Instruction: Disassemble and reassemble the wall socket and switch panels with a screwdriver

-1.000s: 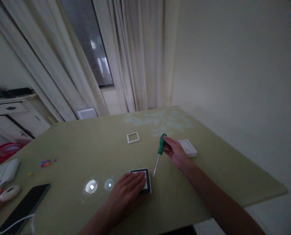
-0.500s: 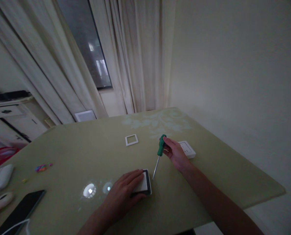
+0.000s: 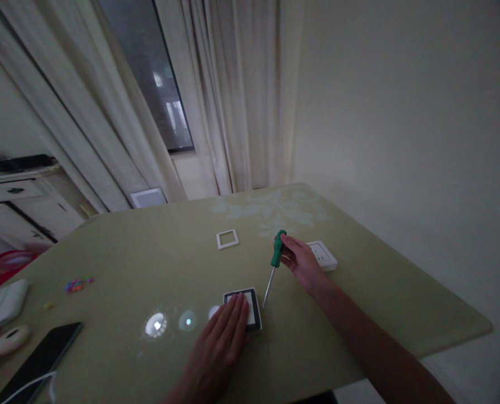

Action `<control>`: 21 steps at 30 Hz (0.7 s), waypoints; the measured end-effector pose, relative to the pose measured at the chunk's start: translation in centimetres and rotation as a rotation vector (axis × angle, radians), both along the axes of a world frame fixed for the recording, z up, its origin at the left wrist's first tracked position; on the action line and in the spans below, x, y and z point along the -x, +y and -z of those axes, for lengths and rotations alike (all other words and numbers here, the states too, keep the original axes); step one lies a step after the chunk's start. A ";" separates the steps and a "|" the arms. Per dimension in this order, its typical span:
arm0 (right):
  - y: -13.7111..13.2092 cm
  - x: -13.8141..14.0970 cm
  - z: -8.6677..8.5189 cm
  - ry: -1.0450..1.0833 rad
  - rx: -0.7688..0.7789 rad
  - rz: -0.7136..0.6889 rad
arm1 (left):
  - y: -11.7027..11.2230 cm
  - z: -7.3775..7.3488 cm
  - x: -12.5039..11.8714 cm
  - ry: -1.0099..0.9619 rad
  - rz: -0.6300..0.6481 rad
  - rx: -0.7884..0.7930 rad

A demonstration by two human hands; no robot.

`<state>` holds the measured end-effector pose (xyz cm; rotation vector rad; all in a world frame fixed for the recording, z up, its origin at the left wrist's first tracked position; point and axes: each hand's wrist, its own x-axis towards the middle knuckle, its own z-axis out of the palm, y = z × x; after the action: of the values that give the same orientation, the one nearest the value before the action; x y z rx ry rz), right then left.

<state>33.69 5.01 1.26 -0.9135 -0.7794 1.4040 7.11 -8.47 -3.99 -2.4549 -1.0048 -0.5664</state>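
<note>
My right hand (image 3: 299,259) grips a green-handled screwdriver (image 3: 277,251) near the top of its handle. The metal shaft slants down, its tip just right of a square switch or socket plate (image 3: 253,314) with a white middle and a dark border. Whether the tip touches the table I cannot tell. Flat on that plate lies my left hand (image 3: 220,342), fingers stretched out together and covering its left part. Behind my right hand sits a white wall socket (image 3: 323,256), partly hidden. A white square frame (image 3: 227,239) rests farther back.
On the left of the greenish table (image 3: 148,252) lie a black phone (image 3: 39,359) with a white cable, a white case (image 3: 4,306), a round white object (image 3: 12,340) and small colourful beads (image 3: 78,285). A wall borders the right side; curtains hang behind.
My left hand has shifted from gripping the plate's edges to lying flat over it, uncovering its upper left corner. The right hand and screwdriver have hardly moved.
</note>
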 end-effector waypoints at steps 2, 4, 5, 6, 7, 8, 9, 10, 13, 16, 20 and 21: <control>0.0 0.0 0.1 -0.001 0.000 0.002 | -0.1 0.4 0.0 -0.002 -0.005 -0.004; 0.0 0.0 0.1 -0.002 0.000 0.003 | 0.0 0.8 0.1 -0.012 -0.002 0.009; 0.0 0.0 0.1 -0.002 0.000 0.003 | 0.1 0.9 0.1 -0.022 0.002 0.020; 0.0 0.1 0.2 -0.002 0.000 0.002 | 0.1 0.9 0.1 -0.036 0.006 0.034; 0.0 0.1 0.2 -0.002 -0.001 0.001 | 0.1 0.7 0.1 -0.050 0.008 0.051; 0.0 0.1 0.2 -0.002 -0.002 0.000 | 0.0 0.4 0.0 -0.061 0.012 0.074; 0.1 0.1 0.2 -0.002 -0.002 -0.001 | 0.0 0.0 0.0 -0.071 0.017 0.100; 0.1 0.1 0.3 -0.001 -0.003 -0.001 | 0.0 -0.5 0.0 -0.083 0.025 0.128; 0.1 0.1 0.2 0.004 -0.003 -0.001 | 1.0 -2.5 0.2 -0.133 0.066 0.266; 0.0 0.1 0.2 0.011 0.000 -0.001 | 4.8 -3.8 0.9 -0.222 0.048 0.485; -0.2 0.3 0.2 0.011 0.004 -0.001 | 13.6 -2.9 2.0 -0.358 -0.179 0.518; -0.2 0.3 0.2 0.008 0.005 0.000 | 15.8 -2.5 2.2 -0.370 -0.215 0.513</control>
<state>33.38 4.81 1.05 -0.9115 -0.7698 1.4094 4.95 7.29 -1.52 -2.6696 -1.7229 -0.7864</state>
